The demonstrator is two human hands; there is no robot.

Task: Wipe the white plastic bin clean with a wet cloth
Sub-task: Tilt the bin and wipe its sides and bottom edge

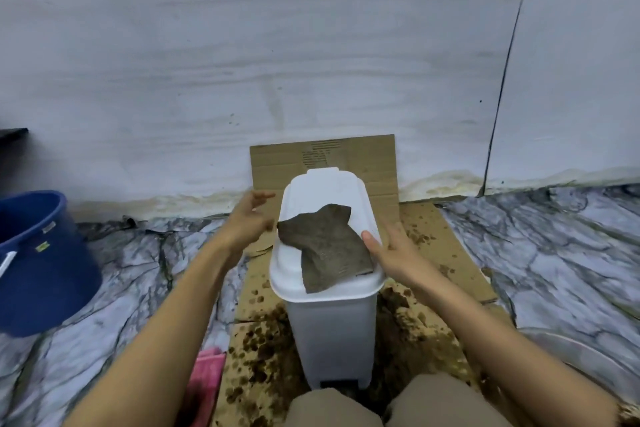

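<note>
1. White plastic bin (332,333) upright on stained cardboard sheet (450,253), near the sheet's middle, lid closed.
2. Lid's (294,274) long axis running from the near edge of the cardboard toward the wall (242,62); narrower tabbed end pointing at the wall, broad rounded end pointing back at the knees (332,406).
3. Body tapering downward, small notch at the base on the near face.
4. Brown cloth (325,246) spread loosely across the lid top, one corner aimed at the lid's far right, lower flap reaching the near right rim; looks dark, wetness not certain.
5. Left hand (249,218) just beside the lid's left edge, blurred, fingers straight and loose, gripping nothing; contact with the lid not clear.
6. Right hand (391,250) at the lid's right rim, thumb lying on top beside the cloth edge, fingers down the outside of the rim; holds the rim lightly.
7. Second cardboard piece (322,156) leaning against the wall behind the bin; dark printed stripes on it, not readable.
8. Blue bucket (38,263) well apart at the left, small stickers on its side, text too small to read.
9. Pink cloth (204,385) at the near left edge of the cardboard.
10. Marble-pattern floor covering (554,246) around the cardboard; brown spatter across the sheet's near half.
</note>
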